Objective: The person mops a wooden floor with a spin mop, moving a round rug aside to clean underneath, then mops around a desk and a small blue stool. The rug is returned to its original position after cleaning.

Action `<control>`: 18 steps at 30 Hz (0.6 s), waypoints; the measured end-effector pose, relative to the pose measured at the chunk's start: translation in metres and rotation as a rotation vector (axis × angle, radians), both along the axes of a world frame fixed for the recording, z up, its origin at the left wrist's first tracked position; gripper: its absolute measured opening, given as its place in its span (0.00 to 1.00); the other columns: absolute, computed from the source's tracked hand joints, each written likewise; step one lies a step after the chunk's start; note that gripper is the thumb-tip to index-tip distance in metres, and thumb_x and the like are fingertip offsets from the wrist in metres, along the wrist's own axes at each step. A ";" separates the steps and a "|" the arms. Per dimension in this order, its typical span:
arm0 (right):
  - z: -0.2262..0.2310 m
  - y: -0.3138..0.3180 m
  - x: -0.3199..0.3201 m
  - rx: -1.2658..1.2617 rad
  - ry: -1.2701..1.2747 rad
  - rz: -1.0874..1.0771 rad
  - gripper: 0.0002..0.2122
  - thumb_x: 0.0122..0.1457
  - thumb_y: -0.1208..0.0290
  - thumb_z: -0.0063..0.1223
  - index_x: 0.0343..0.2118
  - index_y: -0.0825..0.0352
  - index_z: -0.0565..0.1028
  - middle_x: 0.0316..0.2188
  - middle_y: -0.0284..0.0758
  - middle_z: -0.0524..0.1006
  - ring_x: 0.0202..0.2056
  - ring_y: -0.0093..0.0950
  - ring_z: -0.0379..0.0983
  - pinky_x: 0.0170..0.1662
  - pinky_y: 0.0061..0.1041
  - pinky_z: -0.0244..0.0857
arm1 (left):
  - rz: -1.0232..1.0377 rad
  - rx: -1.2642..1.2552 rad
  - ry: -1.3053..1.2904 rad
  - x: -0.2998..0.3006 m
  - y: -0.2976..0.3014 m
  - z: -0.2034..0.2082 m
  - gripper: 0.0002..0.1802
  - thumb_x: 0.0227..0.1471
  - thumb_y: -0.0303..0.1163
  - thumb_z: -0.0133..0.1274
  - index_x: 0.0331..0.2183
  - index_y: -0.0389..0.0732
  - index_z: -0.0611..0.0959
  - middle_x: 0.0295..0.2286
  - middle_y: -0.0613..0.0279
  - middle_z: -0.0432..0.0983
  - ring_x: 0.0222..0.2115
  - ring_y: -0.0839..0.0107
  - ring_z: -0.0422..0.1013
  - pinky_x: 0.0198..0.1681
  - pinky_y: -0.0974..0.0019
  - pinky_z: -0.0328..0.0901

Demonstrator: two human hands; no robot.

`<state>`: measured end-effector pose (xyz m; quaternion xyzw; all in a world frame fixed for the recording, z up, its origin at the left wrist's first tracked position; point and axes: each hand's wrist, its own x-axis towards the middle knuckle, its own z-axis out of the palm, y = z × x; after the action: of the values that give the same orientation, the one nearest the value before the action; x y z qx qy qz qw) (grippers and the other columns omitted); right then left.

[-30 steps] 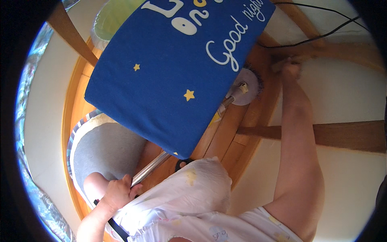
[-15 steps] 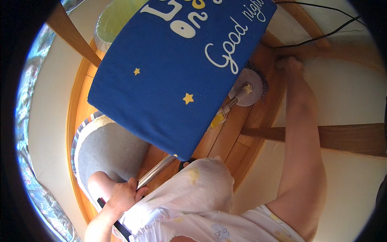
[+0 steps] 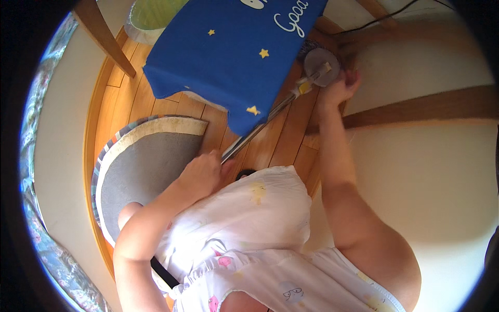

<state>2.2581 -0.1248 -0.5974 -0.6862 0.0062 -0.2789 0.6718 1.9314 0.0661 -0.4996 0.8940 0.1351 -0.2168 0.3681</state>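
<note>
My left hand [image 3: 205,171] is closed round the metal pole of a mop [image 3: 249,136], which slants away to the right. At its far end is a round, pale grey disc head [image 3: 322,67] with dark fringe along its edge, tilted off the floor. A yellow piece sits on the pole near the disc. Beside the disc's near right edge is my right hand [image 3: 339,91], fingers apart and partly stretched. Whether it touches the disc I cannot tell. A blue cloth [image 3: 223,62] with yellow stars and white lettering hangs over the pole's far part and hides some floor.
A half-round grey mat [image 3: 140,156] with a striped edge lies on the wooden floor [image 3: 283,138] at left. A yellow-green lined bin [image 3: 150,18] stands behind. Wooden legs [image 3: 104,39] and a wooden bar [image 3: 416,108] flank the space; a black cable [image 3: 379,20] runs at far right.
My right hand has drawn back from low by the wall to beside the mop's disc. The disc head has come nearer. My left hand has shifted forward and right with the pole.
</note>
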 end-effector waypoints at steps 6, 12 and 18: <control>-0.013 -0.036 -0.154 -0.122 0.169 0.192 0.17 0.57 0.80 0.44 0.50 0.67 0.64 0.46 0.34 0.66 0.46 0.25 0.64 0.51 0.23 0.59 | -0.049 -0.157 0.276 0.014 0.017 0.042 0.22 0.54 0.42 0.43 0.24 0.30 0.74 0.19 0.39 0.72 0.24 0.47 0.71 0.29 0.53 0.66; -0.058 -0.050 -0.155 -0.031 0.231 0.133 0.17 0.55 0.84 0.42 0.48 0.67 0.67 0.42 0.33 0.68 0.41 0.24 0.66 0.46 0.22 0.60 | -0.196 -0.034 0.240 -0.026 0.057 0.074 0.23 0.54 0.45 0.42 0.26 0.32 0.75 0.22 0.41 0.73 0.26 0.48 0.71 0.31 0.53 0.66; -0.033 -0.002 -0.138 -0.133 0.468 0.042 0.18 0.53 0.86 0.39 0.47 0.68 0.68 0.41 0.36 0.68 0.40 0.26 0.66 0.45 0.23 0.60 | -0.192 0.182 0.261 -0.038 0.070 0.102 0.24 0.54 0.48 0.41 0.28 0.33 0.75 0.25 0.42 0.74 0.29 0.48 0.71 0.33 0.52 0.65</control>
<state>2.1201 -0.1269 -0.6299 -0.7748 0.1292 -0.0978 0.6111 1.8929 0.1366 -0.3972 0.8966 0.1148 -0.3522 0.2426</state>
